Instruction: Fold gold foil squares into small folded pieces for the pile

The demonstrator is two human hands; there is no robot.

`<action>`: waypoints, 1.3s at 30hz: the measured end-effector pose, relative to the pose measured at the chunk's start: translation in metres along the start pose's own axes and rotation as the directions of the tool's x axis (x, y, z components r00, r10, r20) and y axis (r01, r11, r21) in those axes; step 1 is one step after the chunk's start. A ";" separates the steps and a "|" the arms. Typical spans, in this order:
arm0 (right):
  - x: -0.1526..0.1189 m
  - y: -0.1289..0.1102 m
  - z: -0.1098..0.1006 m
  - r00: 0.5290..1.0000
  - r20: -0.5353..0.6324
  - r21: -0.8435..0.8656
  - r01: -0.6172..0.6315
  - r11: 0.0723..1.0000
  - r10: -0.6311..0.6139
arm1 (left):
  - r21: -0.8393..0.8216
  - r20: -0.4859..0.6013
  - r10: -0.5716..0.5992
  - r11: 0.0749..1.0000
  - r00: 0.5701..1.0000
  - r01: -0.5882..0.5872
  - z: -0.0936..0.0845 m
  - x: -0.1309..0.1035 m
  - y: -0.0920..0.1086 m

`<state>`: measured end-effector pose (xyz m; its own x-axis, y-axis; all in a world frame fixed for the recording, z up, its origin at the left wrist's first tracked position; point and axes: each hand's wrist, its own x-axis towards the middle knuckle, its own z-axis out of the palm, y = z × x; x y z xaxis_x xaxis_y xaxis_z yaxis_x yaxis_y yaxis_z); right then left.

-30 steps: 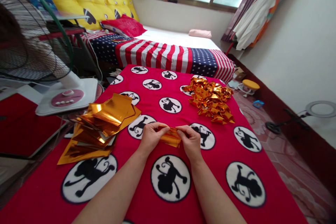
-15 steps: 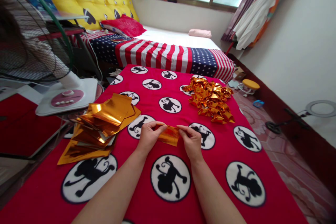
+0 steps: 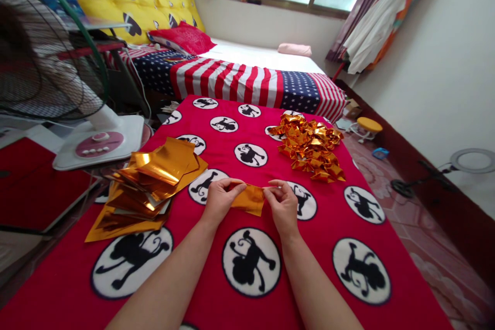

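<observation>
Between my hands is a small sheet of shiny gold foil paper [image 3: 249, 199], held just over the red cloth. My left hand [image 3: 224, 196] pinches its left side between thumb and fingers. At the upper right corner, my right hand [image 3: 281, 201] grips the sheet with thumb and fingertip, its other fingers curled above. A loose stack of gold foil sheets [image 3: 166, 165] lies to the left of my left hand. Beyond my right hand is a heap of folded gold foil pieces [image 3: 311, 147].
A red cloth with monkey prints [image 3: 247, 314] covers the table. An electric fan [image 3: 100, 139] stands close at the left edge. Behind the table is a bed [image 3: 232, 80] with a striped cover. A yellow stool [image 3: 369, 124] and a ring-light stand [image 3: 436, 175] are on the right.
The fingers of my right hand have lifted and shifted slightly at the sheet's right edge. The left hand, stack and heap look the same.
</observation>
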<state>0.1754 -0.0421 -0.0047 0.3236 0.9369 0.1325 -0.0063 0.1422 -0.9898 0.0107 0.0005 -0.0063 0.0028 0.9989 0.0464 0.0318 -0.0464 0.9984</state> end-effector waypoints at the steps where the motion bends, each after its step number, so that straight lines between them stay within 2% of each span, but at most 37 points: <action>1: 0.000 0.000 0.000 1.000 0.016 0.019 -0.011 1.000 0.011 | -0.025 -0.012 -0.017 1.000 1.000 0.016 0.000 0.000 0.001; 7: 0.001 0.000 0.001 0.999 0.042 0.008 -0.001 1.000 0.001 | -0.207 0.003 -0.104 0.973 0.995 0.102 -0.001 0.000 0.005; 13: 0.001 0.001 0.000 1.000 -0.005 0.008 0.000 1.000 0.000 | -0.148 -0.072 -0.012 0.989 0.997 0.001 -0.004 0.003 0.004; 21: 0.002 0.001 -0.002 1.000 -0.015 -0.003 0.021 1.000 -0.021 | -0.227 0.000 -0.100 0.969 0.995 0.098 -0.004 0.004 -0.001; 25: 0.000 -0.001 -0.002 0.998 0.033 0.023 0.043 0.999 -0.044 | -0.184 -0.013 -0.070 0.981 0.997 0.067 -0.004 0.005 0.000; 28: 0.000 0.000 -0.003 0.993 0.058 -0.020 0.101 0.995 -0.100 | -0.118 -0.005 -0.041 0.992 0.999 0.040 -0.005 0.005 0.000; 32: 0.001 0.000 -0.004 0.965 0.067 -0.138 0.260 0.956 -0.253 | -0.072 0.005 -0.027 0.997 1.000 0.027 -0.006 0.005 -0.001; 35: 0.002 -0.001 -0.004 0.959 0.026 -0.167 0.283 0.944 -0.283 | -0.121 0.020 -0.078 0.989 0.997 0.080 -0.006 0.005 -0.003; 39: 0.002 0.001 -0.004 0.976 -0.094 -0.152 0.183 0.971 -0.198 | -0.245 0.058 -0.159 0.955 0.986 0.169 -0.005 0.006 -0.004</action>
<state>0.1799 -0.0412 -0.0056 0.4063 0.8556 0.3206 0.1970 0.2606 -0.9451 0.0057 0.0067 -0.0104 0.0553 0.9918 -0.1153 -0.2140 0.1246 0.9689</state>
